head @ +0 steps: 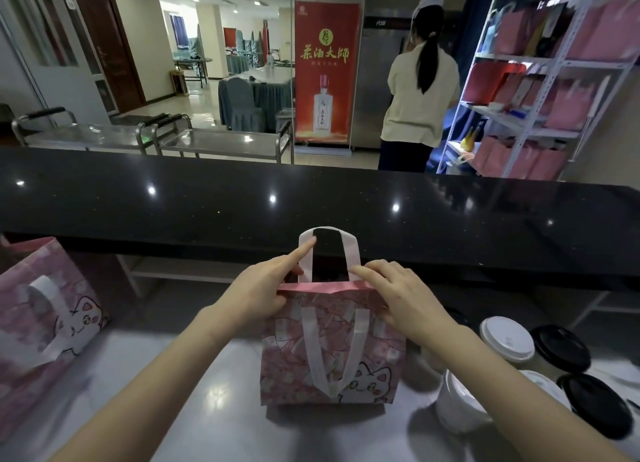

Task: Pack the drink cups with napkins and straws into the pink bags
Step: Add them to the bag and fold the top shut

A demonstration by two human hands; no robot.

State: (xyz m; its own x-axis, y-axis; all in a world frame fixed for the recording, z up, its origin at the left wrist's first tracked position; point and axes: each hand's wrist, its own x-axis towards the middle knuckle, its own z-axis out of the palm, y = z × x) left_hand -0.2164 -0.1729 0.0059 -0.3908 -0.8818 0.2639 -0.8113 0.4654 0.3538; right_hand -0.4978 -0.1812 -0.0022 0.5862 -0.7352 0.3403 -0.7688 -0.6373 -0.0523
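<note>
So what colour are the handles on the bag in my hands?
Pale pink, almost white handles on the pink cat-print bag; head view.

The red banner [325, 70] reads "茶酒大師" in yellow.

so the bag [332, 351] sits on the table [214, 392] right in front of me, second bag [45, 316] off to the left, cups [507, 340] on the right, counter [242, 202] behind it all

Bare bench [214, 392] lay open between the left pink bag [52, 323] and the centre bag [329, 351]; lidded cups [509, 340] crowded the right, and the raised black ledge [207, 202] closed the far side.
</note>
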